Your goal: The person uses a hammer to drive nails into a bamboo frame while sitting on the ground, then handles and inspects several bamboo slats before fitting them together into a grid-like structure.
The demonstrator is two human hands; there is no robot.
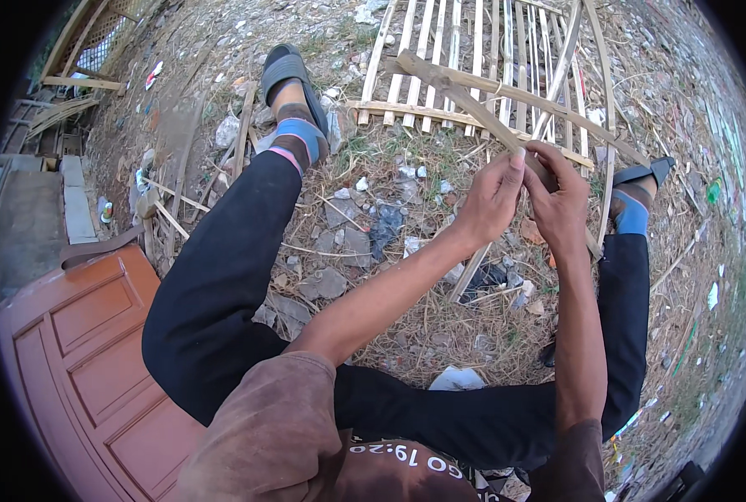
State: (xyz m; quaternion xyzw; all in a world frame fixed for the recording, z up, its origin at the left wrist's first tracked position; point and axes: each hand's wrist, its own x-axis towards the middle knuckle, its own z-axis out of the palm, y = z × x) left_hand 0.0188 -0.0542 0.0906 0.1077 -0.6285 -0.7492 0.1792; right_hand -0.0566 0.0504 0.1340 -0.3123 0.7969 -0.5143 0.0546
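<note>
A flat, weathered wooden strip slants between my two hands, its far end above the wooden slat frame. My left hand is closed on the strip, with its thumb pressed along the top. Right beside it, my right hand grips the same strip with bent fingers. The fingertips of both hands nearly meet, and they hide part of the wood. Beyond my hands lies the frame of pale slats, with another long strip slanting across it.
My outstretched legs flank the work, with a sandal on the left foot and another sandal on the right. A reddish-brown panelled door lies at the left. Stones, dry grass, plastic scraps and loose sticks litter the ground.
</note>
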